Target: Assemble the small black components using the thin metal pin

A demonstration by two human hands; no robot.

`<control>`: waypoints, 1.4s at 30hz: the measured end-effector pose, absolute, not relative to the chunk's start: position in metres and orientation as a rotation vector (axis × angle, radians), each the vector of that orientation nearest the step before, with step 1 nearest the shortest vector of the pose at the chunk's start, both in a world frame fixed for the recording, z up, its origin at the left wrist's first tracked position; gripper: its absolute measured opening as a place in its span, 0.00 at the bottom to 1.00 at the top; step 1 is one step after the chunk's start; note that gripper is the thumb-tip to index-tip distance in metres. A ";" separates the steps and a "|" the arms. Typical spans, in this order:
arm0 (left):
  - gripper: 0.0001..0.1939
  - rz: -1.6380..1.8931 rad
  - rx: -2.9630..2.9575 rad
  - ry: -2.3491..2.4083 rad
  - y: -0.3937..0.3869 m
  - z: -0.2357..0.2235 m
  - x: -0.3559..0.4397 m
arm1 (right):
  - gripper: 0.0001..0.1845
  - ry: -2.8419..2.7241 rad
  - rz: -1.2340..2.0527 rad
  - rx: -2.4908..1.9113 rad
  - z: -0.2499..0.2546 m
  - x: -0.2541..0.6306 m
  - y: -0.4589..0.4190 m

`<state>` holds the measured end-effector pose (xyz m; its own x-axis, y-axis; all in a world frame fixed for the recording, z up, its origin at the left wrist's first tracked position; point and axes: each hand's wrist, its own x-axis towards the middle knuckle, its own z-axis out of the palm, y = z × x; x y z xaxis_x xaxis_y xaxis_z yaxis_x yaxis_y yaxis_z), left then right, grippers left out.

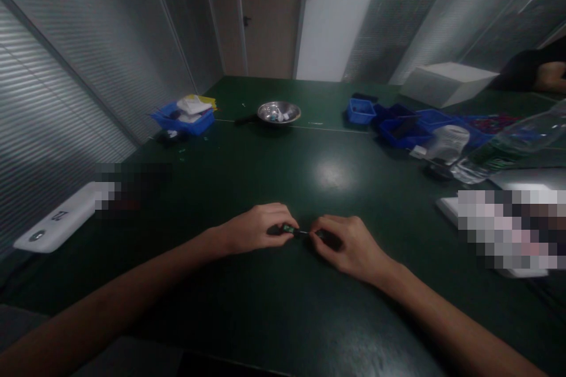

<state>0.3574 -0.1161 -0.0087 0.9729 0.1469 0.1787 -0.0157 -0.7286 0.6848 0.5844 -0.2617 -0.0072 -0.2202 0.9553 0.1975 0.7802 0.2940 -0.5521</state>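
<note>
In the middle of the green table, my left hand (263,227) is closed, pinching a small black-and-green piece (288,228) that looks like a little circuit board. Facing it from the right, my right hand (345,241) is closed too, its thumb and forefinger around a thin metal piece (305,232). That thin piece spans the short gap between the two hands and meets the black end of the green part. Whether it belongs to a tool or to the part itself, I cannot tell. Fingers hide much of both items.
Farther back on the table (247,171) stand a metal bowl (278,121) of small parts, a filled blue bin (190,123) and more blue bins (360,112). A plastic bottle (495,156) lies at right, near a white box (446,85). A white power strip-like bar (62,218) lies left. Another person's arm (550,75) shows far right.
</note>
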 end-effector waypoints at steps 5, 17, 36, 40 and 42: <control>0.10 0.290 2.381 0.079 -0.116 -0.010 0.358 | 0.09 -2.108 0.394 -1.511 -0.010 0.572 -0.259; 0.15 0.178 2.338 0.028 -0.104 0.000 0.349 | 0.09 -1.926 0.408 -1.493 -0.011 0.593 -0.263; 0.18 0.828 2.605 1.433 0.050 -0.027 0.248 | 0.11 -1.946 0.457 -1.545 -0.009 0.591 -0.262; 0.15 0.580 2.586 0.968 -0.011 -0.004 0.294 | 0.11 -1.958 0.442 -1.549 -0.008 0.590 -0.262; 0.17 0.235 2.500 0.671 -0.044 0.006 0.315 | 0.11 -1.955 0.444 -1.548 -0.008 0.590 -0.262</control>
